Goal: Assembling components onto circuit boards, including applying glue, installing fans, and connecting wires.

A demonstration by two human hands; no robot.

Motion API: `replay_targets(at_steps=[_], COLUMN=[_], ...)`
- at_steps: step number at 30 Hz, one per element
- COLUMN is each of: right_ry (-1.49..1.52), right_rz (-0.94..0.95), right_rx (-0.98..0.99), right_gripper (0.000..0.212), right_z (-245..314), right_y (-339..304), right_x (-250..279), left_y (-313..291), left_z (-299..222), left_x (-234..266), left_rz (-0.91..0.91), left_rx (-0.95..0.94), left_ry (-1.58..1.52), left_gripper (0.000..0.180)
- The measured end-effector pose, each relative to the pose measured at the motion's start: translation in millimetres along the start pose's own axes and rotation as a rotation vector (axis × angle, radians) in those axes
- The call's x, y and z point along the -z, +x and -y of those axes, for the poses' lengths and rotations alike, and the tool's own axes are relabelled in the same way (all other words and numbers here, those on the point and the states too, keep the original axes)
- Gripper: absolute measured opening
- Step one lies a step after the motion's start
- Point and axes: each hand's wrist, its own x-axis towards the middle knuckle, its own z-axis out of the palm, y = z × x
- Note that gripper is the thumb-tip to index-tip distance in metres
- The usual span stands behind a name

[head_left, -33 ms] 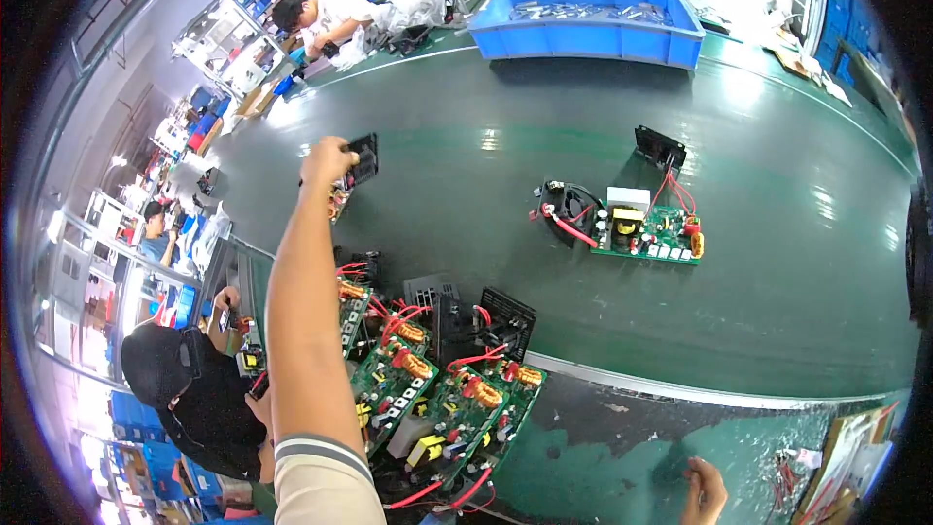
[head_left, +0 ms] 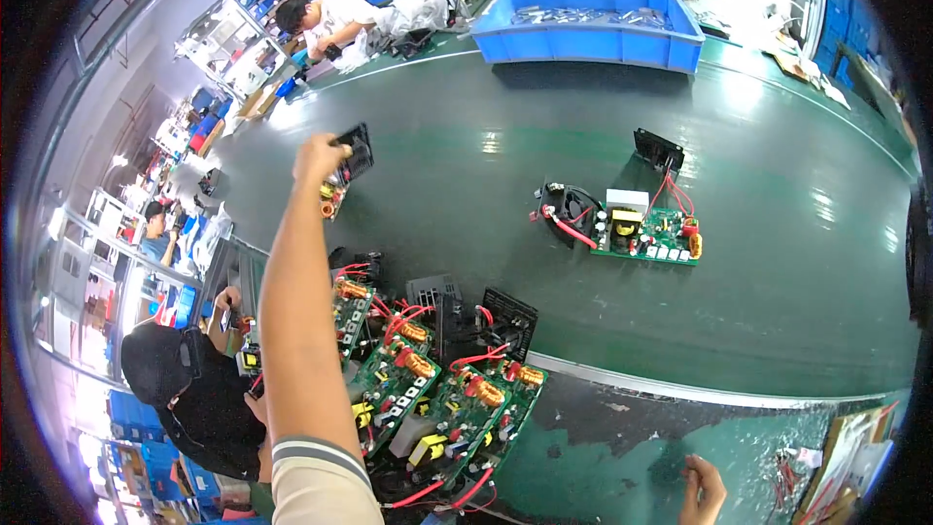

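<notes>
My left hand reaches far over the green conveyor belt. Its fingers are closed on the edge of a black vented panel, held tilted. A circuit board with copper coils shows just below the hand, partly hidden by it. Low at the right, my right hand is over the worn green bench, fingers loosely bent and apart, with nothing visible in them. Under and beside my left forearm, several green circuit boards with coils, red wires and black panels lean close together.
Another board, wired to a black panel, lies on the belt. A blue bin of small metal parts stands at the far side. A co-worker in black sits close at left; others work across the belt.
My left hand has shifted slightly left, and the black panel has moved with it and tilted more. The circuit board below it shows a little more. My right hand stays put.
</notes>
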Motion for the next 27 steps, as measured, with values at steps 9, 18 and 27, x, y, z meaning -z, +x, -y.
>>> replay_targets(at_steps=[9,18,27], right_ry=[0.755,0.349,-0.014], right_rz=[0.562,-0.067,0.093], right_rx=[0.038,0.604,0.375], right_gripper=[0.063,0.109,0.07], right_z=[88.2,185.4,114.6], right_y=[99.7,158.6,-9.9], right_x=[-33.4,20.0,122.9], left_y=[-53.4,-205.0,-387.0], left_z=[-43.2,-226.4,-345.3], left_x=[208.8,295.6,313.3], left_rz=[0.062,0.34,0.68], left_rx=[0.106,-0.393,-0.681], left_ry=[-0.934,-1.389,-1.367], left_gripper=[0.033,0.035,0.027])
